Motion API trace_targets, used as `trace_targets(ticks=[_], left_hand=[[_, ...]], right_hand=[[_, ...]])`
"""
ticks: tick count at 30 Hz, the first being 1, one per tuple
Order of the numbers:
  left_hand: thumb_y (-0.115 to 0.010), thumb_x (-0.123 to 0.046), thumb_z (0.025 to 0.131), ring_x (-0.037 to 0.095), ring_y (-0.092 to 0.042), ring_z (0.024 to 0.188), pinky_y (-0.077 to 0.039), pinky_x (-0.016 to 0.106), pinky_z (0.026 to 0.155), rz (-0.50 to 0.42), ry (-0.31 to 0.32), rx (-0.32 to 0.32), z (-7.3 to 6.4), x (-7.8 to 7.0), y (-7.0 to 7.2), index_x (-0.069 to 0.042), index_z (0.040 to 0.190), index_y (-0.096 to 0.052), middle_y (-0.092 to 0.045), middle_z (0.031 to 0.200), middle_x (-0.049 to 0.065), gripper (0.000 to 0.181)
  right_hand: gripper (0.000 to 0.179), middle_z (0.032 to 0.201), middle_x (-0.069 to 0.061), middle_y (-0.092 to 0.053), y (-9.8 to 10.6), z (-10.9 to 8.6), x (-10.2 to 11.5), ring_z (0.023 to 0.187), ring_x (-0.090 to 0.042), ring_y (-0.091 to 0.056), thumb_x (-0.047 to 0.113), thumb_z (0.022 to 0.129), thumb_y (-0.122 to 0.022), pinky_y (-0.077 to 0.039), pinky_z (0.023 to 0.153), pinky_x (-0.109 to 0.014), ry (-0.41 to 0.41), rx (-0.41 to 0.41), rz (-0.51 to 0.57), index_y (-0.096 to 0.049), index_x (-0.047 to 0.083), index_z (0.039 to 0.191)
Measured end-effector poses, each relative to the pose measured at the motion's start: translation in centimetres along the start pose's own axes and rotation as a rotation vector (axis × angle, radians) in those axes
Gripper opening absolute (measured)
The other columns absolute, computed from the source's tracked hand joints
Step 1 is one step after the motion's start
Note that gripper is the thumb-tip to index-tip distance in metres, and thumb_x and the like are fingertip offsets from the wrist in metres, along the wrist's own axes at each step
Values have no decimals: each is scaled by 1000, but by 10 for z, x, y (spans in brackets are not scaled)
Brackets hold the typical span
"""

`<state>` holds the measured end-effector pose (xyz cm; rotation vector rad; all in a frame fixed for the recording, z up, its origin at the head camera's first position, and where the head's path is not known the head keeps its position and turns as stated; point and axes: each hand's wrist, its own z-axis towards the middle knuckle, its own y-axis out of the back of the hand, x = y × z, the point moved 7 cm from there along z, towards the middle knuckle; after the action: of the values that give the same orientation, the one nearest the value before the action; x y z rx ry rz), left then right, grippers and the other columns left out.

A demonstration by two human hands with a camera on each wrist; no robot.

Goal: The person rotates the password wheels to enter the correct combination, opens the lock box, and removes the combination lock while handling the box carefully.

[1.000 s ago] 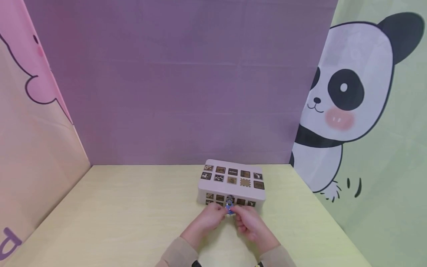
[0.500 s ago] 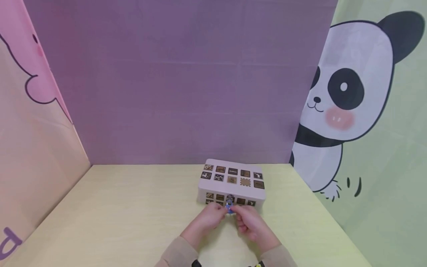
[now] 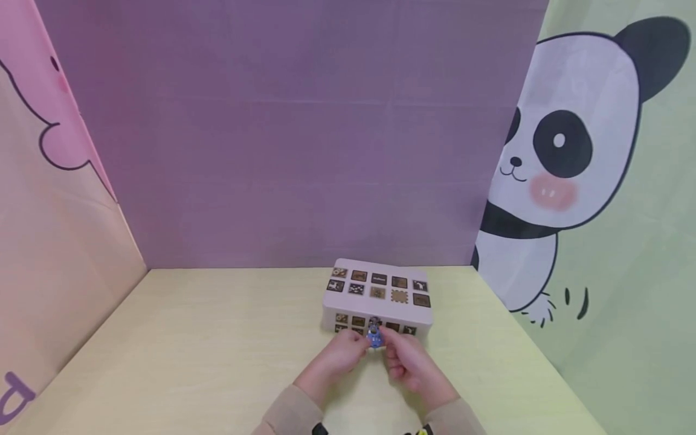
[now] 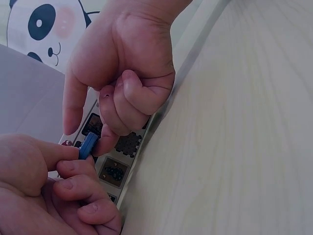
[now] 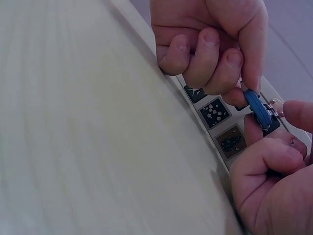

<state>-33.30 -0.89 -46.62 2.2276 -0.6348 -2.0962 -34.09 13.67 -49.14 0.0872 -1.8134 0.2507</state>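
Observation:
A small blue padlock [image 3: 375, 340] hangs at the metal latch [image 5: 275, 109] on the front of a pale tin box [image 3: 388, 308]. My left hand [image 3: 345, 353] pinches the padlock from the left between thumb and index finger. From the right, my right hand [image 3: 409, 361] reaches to it. The right index fingertip [image 4: 106, 140] lies against the padlock's side, while the right thumb [image 5: 299, 115] stands away from it near the latch. The other right fingers are curled. The padlock's front face is hidden in both wrist views.
The box stands on a light wooden table [image 3: 217, 350], right of the middle towards the back. Behind it rises a purple backdrop [image 3: 304, 151]. A panda-printed panel [image 3: 598, 272] borders the right side and a pink-figured panel [image 3: 60, 241] the left.
My right thumb has come off the padlock and moved up a little, so more of the blue body shows. The left hand and box have stayed in place.

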Motion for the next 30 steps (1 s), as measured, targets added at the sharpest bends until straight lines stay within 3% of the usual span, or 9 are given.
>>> trace_targets(ticks=[10,19,25,30], left_hand=[[-54,-17,103,6,-31,46,-26,21,40,11,-11,1,1,0,0,4,80,-62,-40,56,-7,33],[-55,-19,103,7,-31,46,-27,21,41,13,-3,3,0,1,0,3,80,-62,-41,57,-6,32],[-55,-19,103,7,-30,46,-25,21,41,4,-11,-1,0,0,0,-9,70,-54,-39,56,-7,35],[-55,-19,103,7,-31,46,-25,21,42,7,-10,3,-2,-1,1,-3,75,-59,-40,56,-7,33]], right_hand=[[37,61,11,-40,1,-1,1,49,-3,-30,42,101,-60,-24,44,-17,-14,4,39,-60,13,79],[29,60,11,-39,1,-1,1,48,-3,-31,33,100,-62,-24,44,-17,-2,17,35,-61,14,77],[16,58,11,-39,-3,-1,3,48,-3,-33,21,98,-64,-26,44,-17,22,48,26,-66,11,86],[12,60,10,-40,-4,-1,3,49,-4,-34,17,96,-65,-27,44,-17,40,46,11,-66,7,89]])
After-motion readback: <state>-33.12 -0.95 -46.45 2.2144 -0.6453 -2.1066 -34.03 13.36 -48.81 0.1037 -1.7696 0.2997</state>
